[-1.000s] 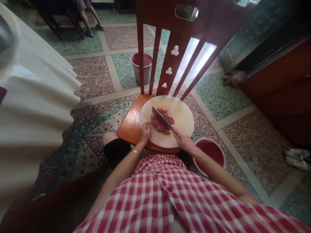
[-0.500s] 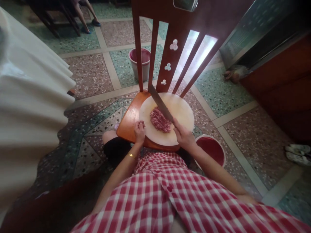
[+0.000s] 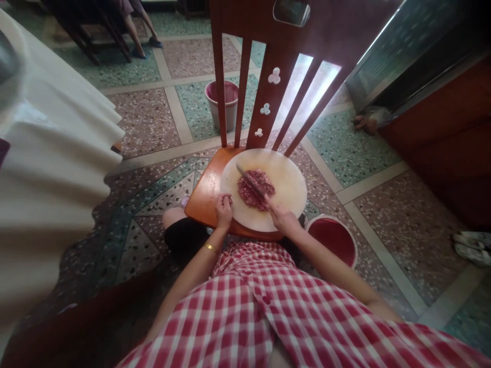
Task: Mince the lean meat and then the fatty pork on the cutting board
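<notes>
My right hand [image 3: 284, 219] grips the handle of a kitchen knife [image 3: 250, 180], whose blade lies down across a flat heap of minced meat [image 3: 253, 197]. The meat rests on a round white cutting board [image 3: 289, 179], set on the seat of a wooden chair [image 3: 205, 191]. At the board's left front edge is my left hand [image 3: 224, 208], its fingers curled. Whether the left fingers hold the board's rim cannot be made out.
Beside my right forearm stands a red-lined bucket [image 3: 333, 243]. Another bucket [image 3: 222, 105] is behind the chair's slatted back [image 3: 257, 82]. A cloth-covered table [image 3: 57, 179] borders the left side. Another person's legs [image 3: 136, 30] show at the far upper left.
The knife has come down from above the board into the meat, and my right hand has lowered with it, slightly leftward. My left hand stays at the board's edge.
</notes>
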### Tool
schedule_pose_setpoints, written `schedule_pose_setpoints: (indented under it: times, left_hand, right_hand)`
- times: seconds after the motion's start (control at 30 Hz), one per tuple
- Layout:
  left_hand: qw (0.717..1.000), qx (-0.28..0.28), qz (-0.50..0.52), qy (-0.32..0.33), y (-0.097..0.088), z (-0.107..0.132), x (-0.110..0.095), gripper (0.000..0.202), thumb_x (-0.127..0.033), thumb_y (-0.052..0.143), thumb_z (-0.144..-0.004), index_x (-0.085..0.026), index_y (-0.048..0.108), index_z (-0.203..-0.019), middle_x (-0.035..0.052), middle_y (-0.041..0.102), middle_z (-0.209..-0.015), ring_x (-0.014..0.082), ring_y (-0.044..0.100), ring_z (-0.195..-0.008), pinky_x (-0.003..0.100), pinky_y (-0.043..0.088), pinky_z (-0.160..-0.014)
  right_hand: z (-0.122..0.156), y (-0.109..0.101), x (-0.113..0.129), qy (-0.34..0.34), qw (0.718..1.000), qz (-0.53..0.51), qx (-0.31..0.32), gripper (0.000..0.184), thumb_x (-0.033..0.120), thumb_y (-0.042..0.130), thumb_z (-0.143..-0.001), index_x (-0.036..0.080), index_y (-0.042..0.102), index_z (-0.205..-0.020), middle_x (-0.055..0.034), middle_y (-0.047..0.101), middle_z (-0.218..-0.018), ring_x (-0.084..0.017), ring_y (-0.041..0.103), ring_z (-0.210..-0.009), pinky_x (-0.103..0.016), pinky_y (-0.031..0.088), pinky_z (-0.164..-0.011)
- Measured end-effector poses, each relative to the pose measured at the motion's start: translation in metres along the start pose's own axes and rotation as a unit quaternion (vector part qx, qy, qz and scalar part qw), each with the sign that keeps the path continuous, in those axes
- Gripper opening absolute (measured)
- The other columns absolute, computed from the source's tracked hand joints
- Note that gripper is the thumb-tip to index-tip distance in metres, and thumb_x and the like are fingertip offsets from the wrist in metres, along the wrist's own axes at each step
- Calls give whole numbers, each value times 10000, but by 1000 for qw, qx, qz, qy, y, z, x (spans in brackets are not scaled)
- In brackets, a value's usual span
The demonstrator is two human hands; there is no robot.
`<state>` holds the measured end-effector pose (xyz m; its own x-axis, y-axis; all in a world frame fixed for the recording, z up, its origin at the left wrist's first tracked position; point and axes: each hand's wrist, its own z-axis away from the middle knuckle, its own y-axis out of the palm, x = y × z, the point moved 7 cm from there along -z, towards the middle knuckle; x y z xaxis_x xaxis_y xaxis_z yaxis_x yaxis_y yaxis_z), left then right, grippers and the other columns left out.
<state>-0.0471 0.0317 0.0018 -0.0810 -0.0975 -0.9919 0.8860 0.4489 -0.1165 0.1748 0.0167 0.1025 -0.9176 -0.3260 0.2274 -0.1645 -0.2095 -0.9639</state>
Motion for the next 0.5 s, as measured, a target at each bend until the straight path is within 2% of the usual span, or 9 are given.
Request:
schedule_pose_setpoints:
  times: [0.07,0.1,0.23,0.3,0.4,0.5]
  left_hand:
    - [1000,-1,17,-5,1,0,-1,207,-303,368,-851,-172,529,-852,-11,482,-644,84,469,-579,190,377,-543]
    - [1000,-2,25,-5,1,-1,-1,203,-303,376,-849,-171,531,-849,-14,479,-643,82,464,-576,189,374,-540]
    - [997,-1,70,-10,1,0,0,186,-309,417,-834,-167,538,-835,-30,467,-627,72,432,-539,184,356,-523]
    - [996,0,86,-10,2,1,1,182,-307,426,-829,-165,540,-828,-32,466,-619,73,433,-543,184,355,-528]
    - [996,3,90,-4,3,1,-1,182,-306,431,-827,-164,545,-827,-29,462,-617,77,441,-559,184,355,-536]
    - [997,-5,79,-13,-2,-1,-2,186,-310,432,-828,-163,547,-827,-26,467,-628,73,442,-562,180,350,-529]
  right_hand:
    - [2,6,-3,5,999,4,33,489,311,336,-919,244,290,-1402,-71,686,-859,-195,646,-737,-294,508,-700]
    - [3,3,-3,6,1000,-6,27,489,321,336,-920,256,289,-1402,-63,686,-869,-194,647,-749,-295,508,-710]
    - [4,-20,3,-14,997,-43,-54,502,324,281,-934,239,224,-1425,-80,667,-980,-193,636,-824,-291,495,-757]
    - [1,-14,6,-23,998,-29,-45,499,313,287,-933,232,236,-1422,-90,667,-971,-195,638,-799,-291,497,-733]
    - [-3,8,1,-9,1000,4,21,481,313,334,-921,255,302,-1398,-74,684,-881,-200,645,-727,-295,502,-673]
    - [5,8,-10,5,1000,-14,10,492,328,364,-911,251,309,-1394,-71,684,-921,-211,646,-777,-303,496,-696]
